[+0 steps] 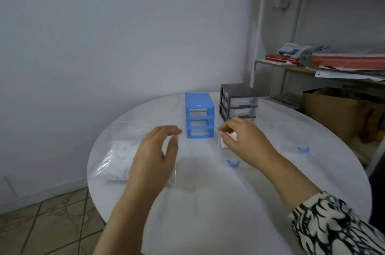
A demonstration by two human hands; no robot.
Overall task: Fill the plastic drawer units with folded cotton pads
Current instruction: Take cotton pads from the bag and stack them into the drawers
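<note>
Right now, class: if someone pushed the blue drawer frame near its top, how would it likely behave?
The blue drawer frame stands tall and narrow, with its three slots open, so it probably tips easily. Thin plastic suggests it is light. On the smooth white table a low push may slide it instead.

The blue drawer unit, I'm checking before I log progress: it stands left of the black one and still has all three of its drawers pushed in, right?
Not quite. The blue drawer unit does stand left of the black drawer unit, but the head view shows its three slots open and see-through: the drawers are out. Clear drawers with blue handles lie on the table.
</note>
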